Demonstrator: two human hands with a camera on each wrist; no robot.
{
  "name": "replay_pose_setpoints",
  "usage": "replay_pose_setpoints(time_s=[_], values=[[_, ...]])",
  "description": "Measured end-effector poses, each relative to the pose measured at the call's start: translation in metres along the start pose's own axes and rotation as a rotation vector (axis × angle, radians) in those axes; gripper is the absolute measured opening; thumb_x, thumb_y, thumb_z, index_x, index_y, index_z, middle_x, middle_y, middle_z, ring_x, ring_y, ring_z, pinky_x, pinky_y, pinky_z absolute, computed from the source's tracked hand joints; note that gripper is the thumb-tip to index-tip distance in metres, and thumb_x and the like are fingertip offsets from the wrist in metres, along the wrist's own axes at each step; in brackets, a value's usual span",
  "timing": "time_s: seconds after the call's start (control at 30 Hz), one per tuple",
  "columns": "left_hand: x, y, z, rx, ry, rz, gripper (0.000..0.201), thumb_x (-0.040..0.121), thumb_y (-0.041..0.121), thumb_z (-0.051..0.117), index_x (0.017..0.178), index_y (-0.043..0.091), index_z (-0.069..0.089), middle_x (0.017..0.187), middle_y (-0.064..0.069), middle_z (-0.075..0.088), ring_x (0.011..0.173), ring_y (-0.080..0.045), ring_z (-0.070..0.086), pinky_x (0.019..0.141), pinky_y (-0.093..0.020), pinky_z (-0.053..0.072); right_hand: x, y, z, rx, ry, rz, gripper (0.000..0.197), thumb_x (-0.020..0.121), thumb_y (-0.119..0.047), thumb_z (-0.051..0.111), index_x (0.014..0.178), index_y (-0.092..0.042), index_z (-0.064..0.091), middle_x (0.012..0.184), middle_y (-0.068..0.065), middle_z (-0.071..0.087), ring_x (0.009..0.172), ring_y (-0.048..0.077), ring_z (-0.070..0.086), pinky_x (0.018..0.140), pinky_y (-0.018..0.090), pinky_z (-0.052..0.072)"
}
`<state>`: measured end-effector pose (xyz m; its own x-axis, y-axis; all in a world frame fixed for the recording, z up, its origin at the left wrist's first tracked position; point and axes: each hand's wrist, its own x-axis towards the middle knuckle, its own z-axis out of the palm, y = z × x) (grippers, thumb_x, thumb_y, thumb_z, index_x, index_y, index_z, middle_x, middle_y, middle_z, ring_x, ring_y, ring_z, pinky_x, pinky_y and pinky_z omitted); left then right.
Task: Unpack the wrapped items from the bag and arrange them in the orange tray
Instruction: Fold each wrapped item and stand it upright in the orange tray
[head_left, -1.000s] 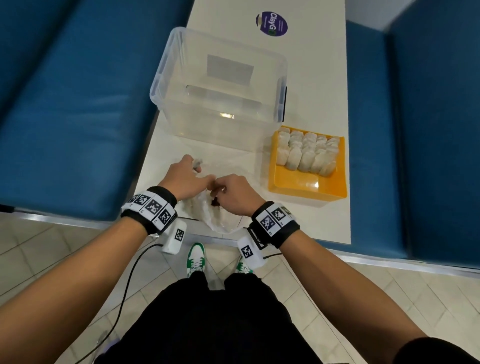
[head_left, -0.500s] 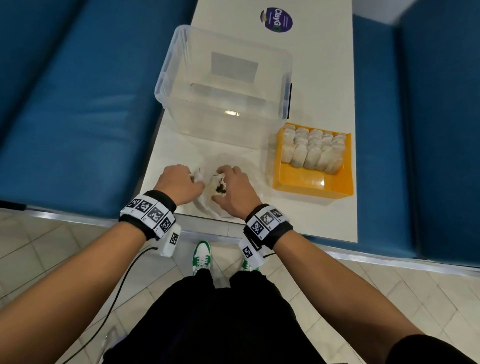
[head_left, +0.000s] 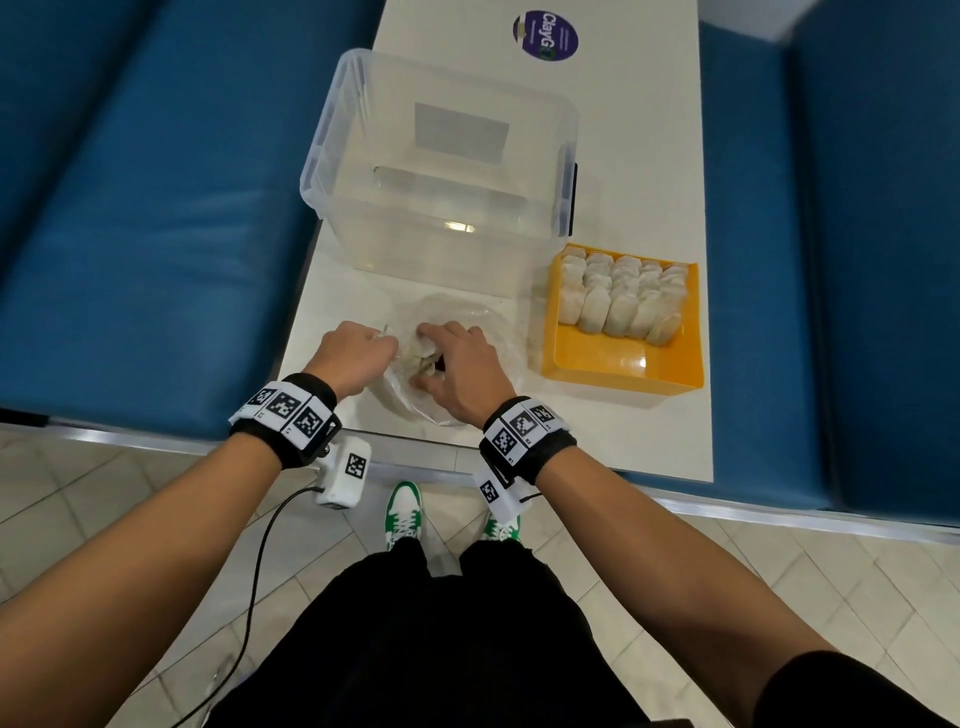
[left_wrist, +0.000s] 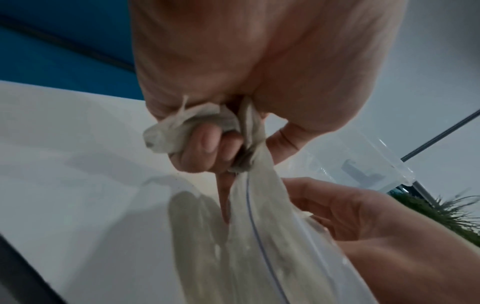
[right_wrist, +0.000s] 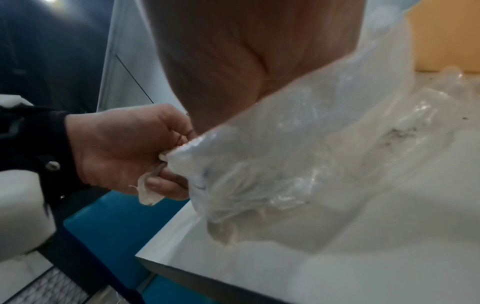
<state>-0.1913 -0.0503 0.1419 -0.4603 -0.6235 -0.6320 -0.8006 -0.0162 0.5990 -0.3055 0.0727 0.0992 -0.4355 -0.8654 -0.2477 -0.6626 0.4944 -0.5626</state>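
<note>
Clear crumpled plastic bag (head_left: 457, 332) sits bunched in your left hand (head_left: 353, 356), fingers curled tight on its rim; your right hand (head_left: 460, 371) reaches inside, grip hidden, orange plastic tray (head_left: 623, 364) to its right.

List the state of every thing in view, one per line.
Clear bag: mouth open, lying on the table.
Orange tray: far part packed with wrapped items, near part bare.
Clear bin: lidless.
Left hand: grips bag edge.
Right hand: reaching into bag, fingers hidden.

Plastic bag (head_left: 457, 332) on the table (head_left: 644, 156) near its front edge; storage bin (head_left: 441, 171) behind; tray (head_left: 623, 358) of wrapped items (head_left: 618, 301) to the right.
</note>
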Motion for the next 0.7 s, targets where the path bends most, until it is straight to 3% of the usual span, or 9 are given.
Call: replay_pose_setpoints(time_s=[0.1,0.17,0.23,0.3,0.37,0.43,0.53,0.7], values=[[0.000,0.000,-0.002,0.013,-0.001,0.000,0.028,0.091,0.022,0.052,0.083,0.001,0.068,0.066,-0.005,0.043,0.053,-0.021,0.035,0.047,-0.026,0.028,0.004,0.003,0.001,0.018,0.014,-0.003,0.040,0.086,-0.032,0.076,0.123,-0.019,0.068,0.109,0.003,0.063,0.101,0.027,0.053,0.086,0.043,0.042],[0.000,-0.001,-0.003,0.110,0.044,0.056,0.034,0.093,0.024,0.051,0.068,0.003,0.056,0.065,-0.007,0.044,0.059,-0.023,0.040,0.053,-0.033,0.030,0.005,0.007,0.001,0.029,0.031,-0.004,0.027,0.085,-0.024,0.077,0.109,-0.013,0.072,0.097,0.006,0.063,0.091,0.029,0.056,0.078,0.038,0.042],[0.003,-0.003,-0.003,0.161,0.110,0.105,0.035,0.092,0.024,0.053,0.063,0.010,0.041,0.064,-0.008,0.043,0.064,-0.025,0.041,0.056,-0.036,0.031,0.005,0.010,0.000,0.043,0.041,0.016,0.021,0.084,-0.019,0.076,0.102,-0.010,0.070,0.093,0.008,0.060,0.086,0.027,0.054,0.073,0.031,0.036],[0.004,-0.003,-0.002,0.186,0.151,0.135,0.036,0.091,0.028,0.057,0.065,0.011,0.041,0.064,-0.008,0.046,0.063,-0.024,0.042,0.057,-0.034,0.032,0.005,0.013,-0.003,0.059,0.066,0.041,0.019,0.084,-0.017,0.073,0.099,-0.008,0.067,0.094,0.008,0.056,0.085,0.026,0.052,0.072,0.028,0.033],[0.004,-0.002,0.000,0.233,0.148,0.146,0.038,0.092,0.035,0.062,0.068,0.007,0.052,0.068,-0.007,0.056,0.066,-0.018,0.048,0.057,-0.029,0.034,0.005,0.015,-0.006,0.088,0.087,0.063,0.016,0.084,-0.016,0.071,0.095,-0.007,0.064,0.092,0.007,0.056,0.082,0.024,0.051,0.069,0.027,0.033],[0.006,-0.001,0.003,0.249,0.135,0.146,0.039,0.091,0.039,0.066,0.071,0.006,0.059,0.072,-0.006,0.061,0.070,-0.015,0.051,0.057,-0.025,0.034,0.006,0.016,-0.011,0.151,0.088,0.091,0.014,0.085,-0.014,0.071,0.093,-0.006,0.064,0.086,0.007,0.061,0.076,0.022,0.054,0.066,0.027,0.035],[0.010,-0.003,0.004,0.235,0.132,0.116,0.036,0.092,0.037,0.066,0.074,0.008,0.057,0.073,-0.006,0.058,0.074,-0.023,0.052,0.056,-0.026,0.032,0.007,0.019,-0.018,0.232,0.079,0.139,0.016,0.086,-0.016,0.075,0.097,-0.005,0.067,0.082,0.010,0.067,0.073,0.024,0.059,0.064,0.029,0.042],[0.010,-0.005,0.002,0.113,0.113,0.056,0.047,0.094,0.053,0.065,0.086,0.007,0.062,0.085,-0.006,0.063,0.082,-0.022,0.056,0.063,-0.030,0.038,0.008,0.021,-0.030,0.345,0.064,0.193,0.030,0.084,-0.023,0.081,0.110,-0.015,0.070,0.095,0.006,0.072,0.082,0.026,0.070,0.076,0.036,0.058]])
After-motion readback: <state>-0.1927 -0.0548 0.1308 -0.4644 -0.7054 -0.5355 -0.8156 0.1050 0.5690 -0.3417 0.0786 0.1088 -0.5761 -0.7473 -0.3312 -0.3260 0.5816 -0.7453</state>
